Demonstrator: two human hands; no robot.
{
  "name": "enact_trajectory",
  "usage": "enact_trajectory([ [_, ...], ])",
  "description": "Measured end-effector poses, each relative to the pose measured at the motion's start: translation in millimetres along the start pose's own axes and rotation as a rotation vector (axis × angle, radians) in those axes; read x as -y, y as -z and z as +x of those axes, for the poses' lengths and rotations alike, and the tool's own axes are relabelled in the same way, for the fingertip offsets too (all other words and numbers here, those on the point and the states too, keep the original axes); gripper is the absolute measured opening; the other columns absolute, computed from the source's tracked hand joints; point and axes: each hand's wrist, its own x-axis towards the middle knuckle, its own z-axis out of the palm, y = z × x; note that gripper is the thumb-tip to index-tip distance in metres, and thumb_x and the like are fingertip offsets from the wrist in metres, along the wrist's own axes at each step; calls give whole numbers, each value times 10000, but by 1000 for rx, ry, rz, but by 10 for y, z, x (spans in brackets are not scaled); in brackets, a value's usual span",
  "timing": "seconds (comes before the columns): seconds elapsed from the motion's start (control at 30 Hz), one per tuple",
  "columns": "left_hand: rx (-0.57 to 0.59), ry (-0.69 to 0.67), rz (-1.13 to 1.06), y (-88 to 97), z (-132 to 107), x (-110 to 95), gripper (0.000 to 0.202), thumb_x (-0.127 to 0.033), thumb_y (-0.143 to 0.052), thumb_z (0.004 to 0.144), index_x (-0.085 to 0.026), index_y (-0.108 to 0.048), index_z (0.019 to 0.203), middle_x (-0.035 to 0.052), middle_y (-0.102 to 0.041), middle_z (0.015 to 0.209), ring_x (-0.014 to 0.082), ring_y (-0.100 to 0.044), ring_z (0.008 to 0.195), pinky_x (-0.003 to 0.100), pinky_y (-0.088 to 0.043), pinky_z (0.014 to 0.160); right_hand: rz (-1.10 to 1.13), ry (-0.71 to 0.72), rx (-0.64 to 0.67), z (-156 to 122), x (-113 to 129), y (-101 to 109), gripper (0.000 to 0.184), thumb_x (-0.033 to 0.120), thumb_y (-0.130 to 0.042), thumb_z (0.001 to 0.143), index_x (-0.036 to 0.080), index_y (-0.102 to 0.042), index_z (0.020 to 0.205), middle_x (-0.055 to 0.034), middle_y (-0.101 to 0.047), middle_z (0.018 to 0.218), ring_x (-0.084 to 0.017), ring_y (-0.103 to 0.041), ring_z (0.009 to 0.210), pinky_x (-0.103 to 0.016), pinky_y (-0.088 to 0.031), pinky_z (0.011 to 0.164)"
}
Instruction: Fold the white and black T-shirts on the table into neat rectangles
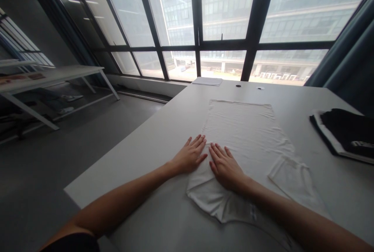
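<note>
A white T-shirt (242, 127) lies spread on the white table, its hem toward the window and its collar end toward me. Wrinkles run across the body, and the near left sleeve is bunched in folds. The right sleeve lies outward beyond my right forearm. My left hand (189, 154) rests flat on the shirt's left edge, fingers stretched out. Close beside it, my right hand (224, 164) presses flat on the fabric, palm down, fingers extended. Part of the shirt near the collar is hidden under my right forearm.
On the right of the table (140, 154) sits a stack of folded black and white clothes (347, 131). White sheets (208, 81) lie at the far edge, near two cable holes. Another table (73, 72) stands at left, with a person's legs and shoes beneath it.
</note>
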Motion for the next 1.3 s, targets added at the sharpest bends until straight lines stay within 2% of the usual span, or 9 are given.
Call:
enact_trajectory([
  [0.13,38,80,-42,-51,83,176,667,-541,-295,1049,-157,-260,1593,166,-228,1644,288,-145,1542,564,-137,1220,4,-3,12,1,0,10,608,329,-351,1016,94,-308,1576,-125,-226,1652,-253,-184,1540,-513,-147,1243],
  [0.23,-14,142,-70,-43,86,209,648,-473,-288,1059,-125,-215,1601,185,-220,1642,279,-146,1543,558,-152,1219,9,-5,10,2,-5,6,613,333,-354,1016,96,-304,1578,-123,-231,1652,-253,-184,1540,-508,-134,1246],
  [0.33,-97,95,-63,4,77,92,607,-359,-300,1055,-89,-224,1593,181,-234,1641,250,-142,1545,518,-139,1237,17,-7,3,1,-6,2,607,333,-353,1017,101,-314,1576,-125,-239,1649,-254,-181,1541,-510,-133,1245],
  [0.4,-78,9,-42,4,62,-15,591,-312,-309,1046,-98,-239,1592,162,-244,1643,232,-136,1547,491,-115,1248,24,-9,0,1,-3,2,604,333,-356,1016,110,-317,1576,-124,-244,1648,-252,-181,1541,-512,-137,1244],
  [0.57,22,-42,-2,-97,23,-118,648,-429,-350,1043,-131,-217,1603,165,-192,1655,280,-118,1547,529,-149,1233,33,-18,-10,7,2,-1,619,341,-353,1016,109,-287,1586,-124,-251,1645,-252,-203,1535,-515,-153,1241],
  [0.7,-43,-42,-15,-63,34,-134,622,-361,-345,1042,-120,-219,1601,164,-213,1651,263,-123,1548,524,-108,1245,32,-13,-21,10,-5,-9,618,343,-356,1014,95,-306,1578,-123,-259,1644,-252,-202,1536,-509,-144,1244],
  [0.8,-49,-99,-37,-20,22,-215,601,-284,-331,1031,-107,-226,1597,147,-207,1657,239,-103,1552,474,-116,1257,35,-9,-33,8,-11,-14,622,338,-357,1012,76,-307,1574,-129,-268,1642,-256,-197,1537,-506,-130,1246],
  [1.03,4,-138,-55,-102,-49,-325,688,-369,-385,1022,-107,-144,1610,171,-191,1658,273,-95,1548,473,-148,1252,30,8,-22,-4,-11,2,619,261,-371,988,76,-302,1575,-137,-304,1632,-250,-197,1537,-503,-117,1247],
  [1.3,4,-135,-35,-106,-59,-323,772,-391,-482,966,-56,-185,1595,190,-201,1652,284,-98,1548,454,-136,1261,24,11,-22,1,-10,9,604,221,-334,985,58,-316,1567,-130,-303,1632,-247,-213,1532,-496,-125,1249],
])
